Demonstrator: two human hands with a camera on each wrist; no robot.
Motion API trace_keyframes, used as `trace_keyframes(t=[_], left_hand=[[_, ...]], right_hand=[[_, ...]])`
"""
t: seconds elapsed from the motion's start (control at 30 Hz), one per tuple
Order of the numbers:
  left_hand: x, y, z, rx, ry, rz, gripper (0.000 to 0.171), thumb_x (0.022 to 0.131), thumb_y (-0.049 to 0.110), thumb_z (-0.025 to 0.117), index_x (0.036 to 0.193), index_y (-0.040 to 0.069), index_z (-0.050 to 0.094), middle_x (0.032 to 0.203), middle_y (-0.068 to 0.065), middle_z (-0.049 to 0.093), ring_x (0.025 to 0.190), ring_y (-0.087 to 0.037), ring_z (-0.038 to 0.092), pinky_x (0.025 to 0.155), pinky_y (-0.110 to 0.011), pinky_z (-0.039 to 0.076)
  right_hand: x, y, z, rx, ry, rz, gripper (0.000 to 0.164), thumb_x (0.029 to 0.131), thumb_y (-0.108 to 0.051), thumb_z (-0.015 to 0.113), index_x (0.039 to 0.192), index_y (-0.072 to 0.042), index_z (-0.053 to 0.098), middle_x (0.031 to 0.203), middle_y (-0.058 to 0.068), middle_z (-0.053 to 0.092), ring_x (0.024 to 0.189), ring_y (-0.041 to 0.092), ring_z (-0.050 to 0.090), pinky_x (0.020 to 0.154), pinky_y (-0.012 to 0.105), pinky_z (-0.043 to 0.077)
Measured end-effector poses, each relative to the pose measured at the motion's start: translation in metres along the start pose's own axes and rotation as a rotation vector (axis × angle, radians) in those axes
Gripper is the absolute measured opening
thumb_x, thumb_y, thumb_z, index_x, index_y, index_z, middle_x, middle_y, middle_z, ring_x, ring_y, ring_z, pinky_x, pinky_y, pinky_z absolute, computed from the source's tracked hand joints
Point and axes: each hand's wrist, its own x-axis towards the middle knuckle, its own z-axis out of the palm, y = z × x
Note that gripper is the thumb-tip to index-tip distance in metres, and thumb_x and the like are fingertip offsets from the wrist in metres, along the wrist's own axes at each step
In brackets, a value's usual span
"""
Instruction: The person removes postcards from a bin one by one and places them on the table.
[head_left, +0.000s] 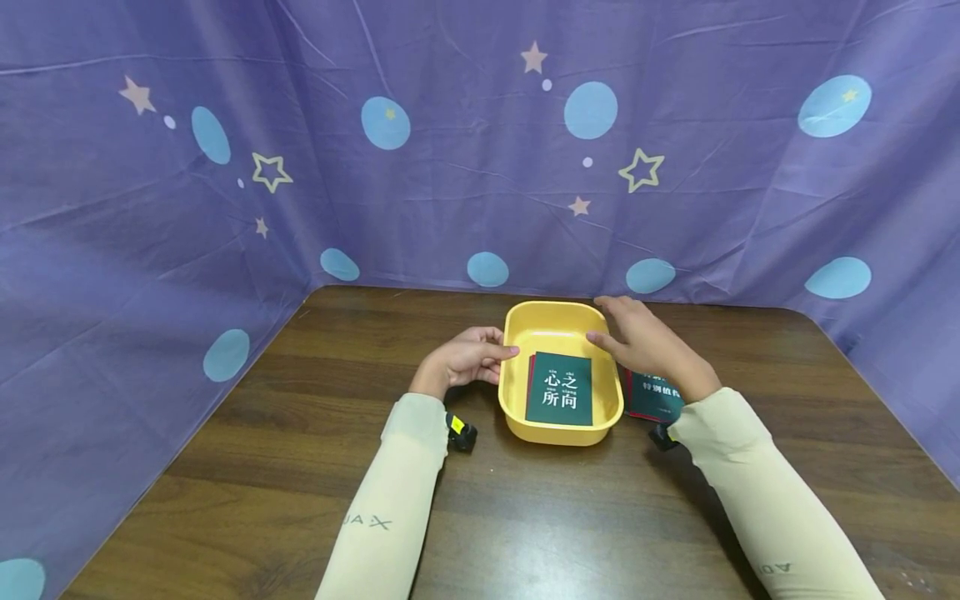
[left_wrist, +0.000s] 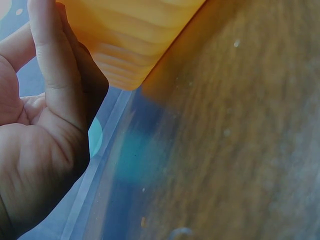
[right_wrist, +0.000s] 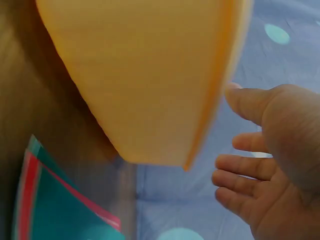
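A yellow plastic tray (head_left: 561, 435) sits on the table, its ribbed outer wall (left_wrist: 135, 40) large in the left wrist view. Inside lie dark green cards (head_left: 558, 389) with white Chinese characters and a red edge showing beneath. My left hand (head_left: 471, 356) holds the tray's left side, thumb over the rim and fingers outside. At the right rim, my right hand (head_left: 645, 337) has its fingers extended; its thumb is by the rim, and contact cannot be made out. More green cards with red edges (head_left: 654, 398) lie right of the tray, partly hidden under my right hand and wrist.
The brown wooden table (head_left: 300, 467) carries everything. A purple curtain (head_left: 465, 167) with stars and blue ovals hangs along its back and sides. Small black wrist cameras (head_left: 462, 435) are strapped to both wrists.
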Motion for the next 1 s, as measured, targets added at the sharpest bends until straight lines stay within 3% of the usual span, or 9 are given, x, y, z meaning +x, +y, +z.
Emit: trace_keyframes(t=[0.27,0.53,0.8,1.0], left_hand=[[0.001,0.000,0.001,-0.001,0.005,0.005,0.021,0.095,0.005,0.063,0.105,-0.001,0.045,0.078,-0.017,0.059,0.054,-0.016,0.061,0.051,-0.026,0.058],[0.001,0.000,0.000,0.001,0.005,-0.003,0.020,0.096,0.005,0.062,0.105,0.000,0.045,0.078,-0.016,0.060,0.054,-0.016,0.061,0.051,-0.026,0.058],[0.001,-0.001,0.000,-0.009,0.009,-0.006,0.018,0.096,0.004,0.061,0.103,0.001,0.045,0.075,-0.013,0.060,0.054,-0.016,0.060,0.050,-0.025,0.058],[0.001,0.000,0.001,-0.009,0.007,-0.007,0.018,0.096,0.005,0.061,0.103,0.002,0.044,0.073,-0.012,0.061,0.053,-0.015,0.061,0.050,-0.026,0.057]], right_hand=[[0.004,-0.015,0.016,0.026,-0.032,-0.033,0.071,0.095,-0.042,0.062,0.146,0.000,0.034,0.144,0.021,0.041,0.132,0.038,0.036,0.109,0.054,0.033],[0.007,-0.024,0.030,0.036,-0.173,-0.085,0.080,0.092,-0.049,0.063,0.150,-0.003,0.030,0.147,0.015,0.039,0.134,0.031,0.036,0.109,0.050,0.035],[0.009,-0.026,0.041,-0.092,-0.224,-0.071,0.086,0.085,-0.061,0.065,0.149,-0.010,0.037,0.141,0.009,0.049,0.128,0.026,0.045,0.108,0.048,0.038],[0.010,-0.030,0.044,-0.224,-0.288,-0.067,0.105,0.076,-0.080,0.057,0.151,-0.010,0.033,0.142,0.010,0.048,0.131,0.026,0.042,0.112,0.051,0.027]])
